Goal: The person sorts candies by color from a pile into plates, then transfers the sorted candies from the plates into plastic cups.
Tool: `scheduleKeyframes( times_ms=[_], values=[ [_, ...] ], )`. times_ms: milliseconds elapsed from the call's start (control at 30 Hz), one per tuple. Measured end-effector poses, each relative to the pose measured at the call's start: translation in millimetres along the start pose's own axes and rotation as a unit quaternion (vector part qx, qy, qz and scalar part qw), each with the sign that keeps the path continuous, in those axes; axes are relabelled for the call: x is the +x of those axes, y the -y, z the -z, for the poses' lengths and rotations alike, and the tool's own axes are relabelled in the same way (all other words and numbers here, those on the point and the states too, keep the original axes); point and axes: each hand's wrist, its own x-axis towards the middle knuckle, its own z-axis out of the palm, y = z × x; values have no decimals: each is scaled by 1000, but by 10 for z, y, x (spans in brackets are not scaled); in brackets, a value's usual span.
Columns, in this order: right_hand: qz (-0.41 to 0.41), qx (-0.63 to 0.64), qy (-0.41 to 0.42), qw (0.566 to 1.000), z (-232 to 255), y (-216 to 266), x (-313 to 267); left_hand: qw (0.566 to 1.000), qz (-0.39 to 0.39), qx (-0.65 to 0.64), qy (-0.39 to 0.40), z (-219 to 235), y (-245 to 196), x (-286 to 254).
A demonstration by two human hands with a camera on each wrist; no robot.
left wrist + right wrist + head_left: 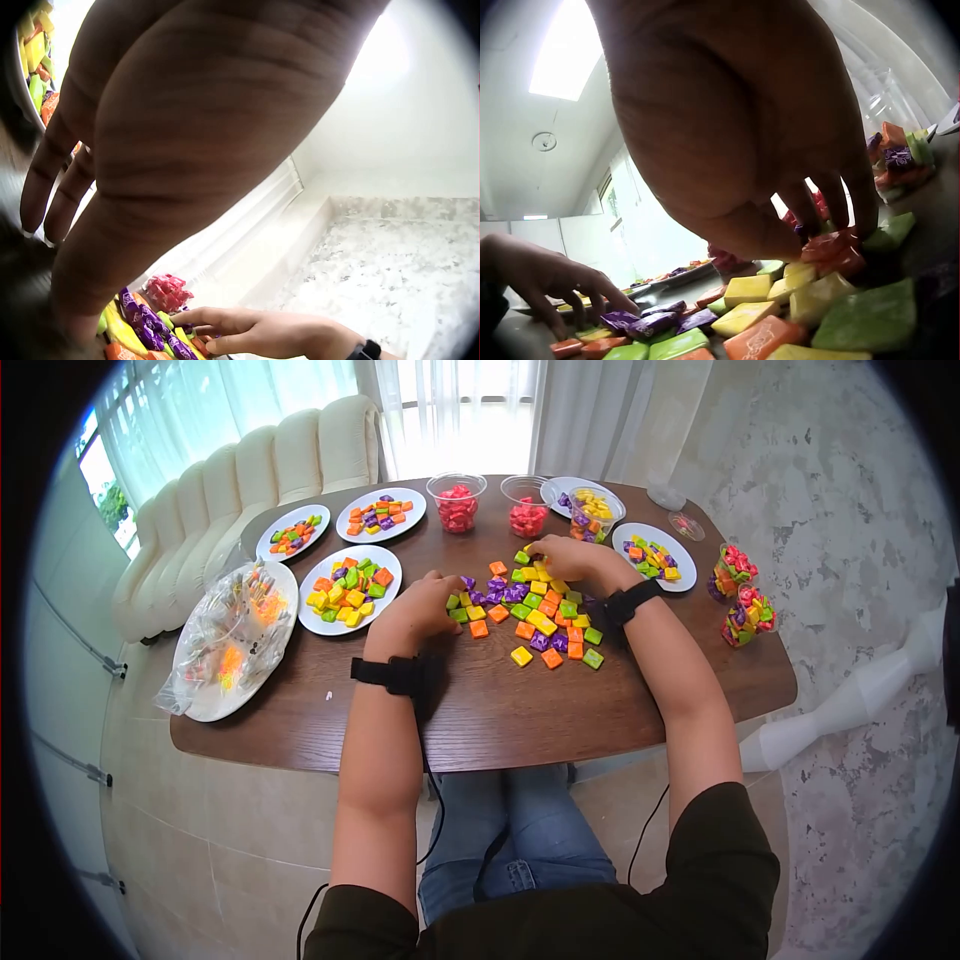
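Note:
A loose pile of wrapped square candies [541, 620] in orange, yellow, green and purple lies on the brown table. At its left edge is my left hand [425, 607], fingers pointing down beside purple and yellow pieces; the left wrist view shows its fingers extended and spread. My right hand [575, 560] reaches over the far right edge of the pile. In the right wrist view its spread fingers come down around an orange candy [832, 251], thumb near yellow ones. Part of the right fingertips is hidden behind the candies.
Plates of mixed candies [351, 591] stand left and behind; another plate [655, 558] is at the right. Two clear cups of red candies [458, 510] stand at the back. Filled cups [748, 616] are near the right edge. A large plate [215, 705] at left bears a plastic bag [235, 620].

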Motion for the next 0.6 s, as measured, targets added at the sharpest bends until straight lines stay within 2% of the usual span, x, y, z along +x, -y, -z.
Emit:
scheduleKeyframes(
  times_ms=[100, 133, 267, 367, 467, 600],
  values=[
    [42, 35, 86, 995, 227, 328, -365, 1000, 0, -8, 10, -4, -4, -12],
    [86, 42, 62, 994, 192, 266, -346, 1000, -4, -11, 12, -15, -2, -7],
    [-3, 85, 58, 995, 173, 356, -511, 1000, -19, -2, 12, -32, 17, 43],
    [11, 73, 60, 995, 103, 358, -478, 1000, 8, 2, 17, -5, -56, 30],
    [6, 82, 79, 993, 112, 362, -479, 999, -46, -3, -13, -87, 10, 90],
    [34, 88, 85, 992, 130, 333, -505, 998, -37, -51, 10, -31, -128, 46]
  ],
)
